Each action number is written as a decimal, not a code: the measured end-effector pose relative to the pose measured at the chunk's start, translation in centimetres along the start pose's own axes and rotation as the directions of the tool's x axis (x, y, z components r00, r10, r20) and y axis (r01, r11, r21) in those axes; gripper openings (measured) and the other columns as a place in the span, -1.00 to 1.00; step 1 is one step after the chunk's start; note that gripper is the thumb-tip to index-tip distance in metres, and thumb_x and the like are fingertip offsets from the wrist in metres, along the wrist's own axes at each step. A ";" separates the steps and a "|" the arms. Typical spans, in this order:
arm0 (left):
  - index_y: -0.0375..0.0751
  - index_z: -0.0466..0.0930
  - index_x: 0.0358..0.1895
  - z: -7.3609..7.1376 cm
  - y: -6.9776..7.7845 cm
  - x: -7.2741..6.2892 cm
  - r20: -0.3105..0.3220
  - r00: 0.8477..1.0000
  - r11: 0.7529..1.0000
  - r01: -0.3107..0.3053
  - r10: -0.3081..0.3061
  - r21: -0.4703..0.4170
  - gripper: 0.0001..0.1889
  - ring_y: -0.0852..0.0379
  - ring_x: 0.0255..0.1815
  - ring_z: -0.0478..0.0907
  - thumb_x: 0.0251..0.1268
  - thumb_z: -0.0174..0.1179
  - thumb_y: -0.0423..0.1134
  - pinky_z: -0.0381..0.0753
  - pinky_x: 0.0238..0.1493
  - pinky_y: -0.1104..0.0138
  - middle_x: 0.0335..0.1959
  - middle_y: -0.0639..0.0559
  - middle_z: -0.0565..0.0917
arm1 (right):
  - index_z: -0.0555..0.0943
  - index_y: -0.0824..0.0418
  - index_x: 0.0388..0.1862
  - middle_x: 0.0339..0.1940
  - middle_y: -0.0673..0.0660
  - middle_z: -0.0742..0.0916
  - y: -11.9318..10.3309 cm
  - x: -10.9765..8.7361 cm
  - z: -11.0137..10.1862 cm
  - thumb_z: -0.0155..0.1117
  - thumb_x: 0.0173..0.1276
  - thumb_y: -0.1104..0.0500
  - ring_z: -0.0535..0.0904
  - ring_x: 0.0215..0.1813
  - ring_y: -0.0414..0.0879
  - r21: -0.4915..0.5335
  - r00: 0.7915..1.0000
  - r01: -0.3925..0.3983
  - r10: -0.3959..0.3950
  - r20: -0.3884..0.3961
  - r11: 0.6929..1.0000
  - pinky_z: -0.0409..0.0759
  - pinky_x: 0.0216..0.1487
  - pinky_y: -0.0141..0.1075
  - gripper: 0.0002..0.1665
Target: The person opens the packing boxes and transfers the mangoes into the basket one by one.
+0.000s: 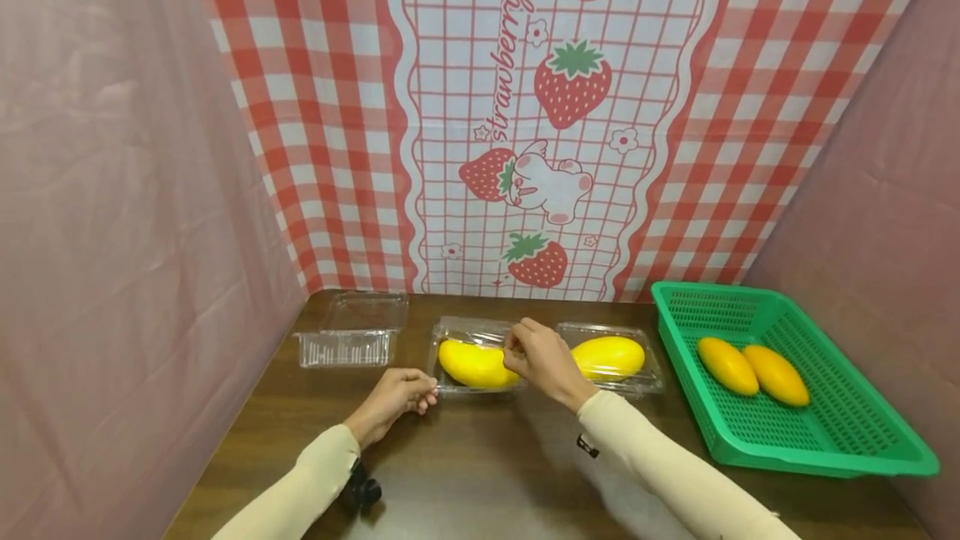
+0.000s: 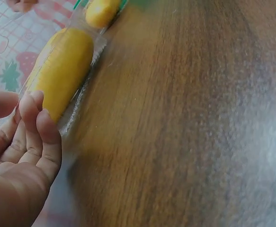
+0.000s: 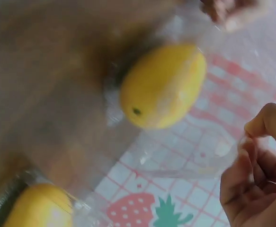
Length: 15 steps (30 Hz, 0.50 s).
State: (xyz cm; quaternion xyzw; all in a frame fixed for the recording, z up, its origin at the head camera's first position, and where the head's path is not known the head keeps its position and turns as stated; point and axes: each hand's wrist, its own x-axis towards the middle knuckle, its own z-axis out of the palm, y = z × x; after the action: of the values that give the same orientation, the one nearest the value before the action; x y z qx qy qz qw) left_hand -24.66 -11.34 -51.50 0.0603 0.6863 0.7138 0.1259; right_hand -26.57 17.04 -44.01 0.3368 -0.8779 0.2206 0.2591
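Observation:
A yellow mango (image 1: 474, 363) lies in a clear plastic clamshell box (image 1: 467, 327) in the middle of the table. At the box's front left corner, my left hand (image 1: 397, 402) pinches the plastic edge between thumb and fingers. My right hand (image 1: 547, 361) pinches the thin lid edge on the box's right side; the right wrist view shows the clear lid (image 3: 194, 158) stretching from those fingertips beside the mango. The lid looks raised and slanted there. Just right of this hand stands a second clear box (image 1: 654, 375) with another yellow mango (image 1: 609, 358) in it.
An open clear box (image 1: 347, 348) with nothing inside stands at the back left. On the right, a green basket (image 1: 810, 463) holds two orange-yellow mangoes (image 1: 727, 365). A small black object (image 1: 587, 446) shows beside my right sleeve. A strawberry-print cloth (image 1: 525, 148) hangs behind the table.

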 end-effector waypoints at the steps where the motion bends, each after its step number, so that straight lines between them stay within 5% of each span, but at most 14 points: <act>1: -0.67 0.58 -0.11 0.0 0.0 0.0 0.000 1.000 1.000 0.002 -0.002 0.000 -0.74 0.19 -0.48 0.53 0.46 0.19 -0.39 0.60 -0.39 0.39 -0.43 -0.09 0.68 | 0.63 0.11 -0.38 -0.39 -0.05 0.57 0.1 0.4 -0.4 0.48 0.19 0.30 0.56 -0.36 -0.21 -0.001 1.000 -0.021 0.021 0.006 1.000 0.63 -0.36 -0.32 -0.83; 8: -0.65 0.58 -0.14 0.1 0.0 0.1 0.003 1.000 1.000 0.021 -0.021 -0.006 -0.75 0.19 -0.49 0.52 0.49 0.16 -0.38 0.61 -0.37 0.39 -0.43 -0.06 0.67 | 0.70 0.09 -0.34 -0.35 -0.04 0.62 1.0 1.9 -1.5 0.57 0.28 0.10 0.59 -0.32 -0.18 0.000 0.991 -0.131 0.131 -0.010 0.991 0.65 -0.28 -0.28 -0.83; 15: -0.65 0.57 -0.13 0.0 -0.1 0.1 0.009 1.000 1.000 0.019 -0.019 -0.009 -0.75 0.19 -0.47 0.52 0.49 0.16 -0.38 0.61 -0.37 0.39 -0.40 -0.10 0.67 | 0.72 0.13 -0.30 -0.39 -0.02 0.59 2.3 2.5 -1.7 0.53 0.32 0.08 0.53 -0.38 -0.12 0.064 0.987 -0.148 0.152 -0.061 0.987 0.55 -0.35 -0.28 -0.83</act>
State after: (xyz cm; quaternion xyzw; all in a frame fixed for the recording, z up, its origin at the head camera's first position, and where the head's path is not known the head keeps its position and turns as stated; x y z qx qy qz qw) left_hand -24.73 -11.33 -51.59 0.0564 0.6829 0.7156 0.1359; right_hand -29.24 18.33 -41.63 0.2700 -0.8849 0.2761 0.2605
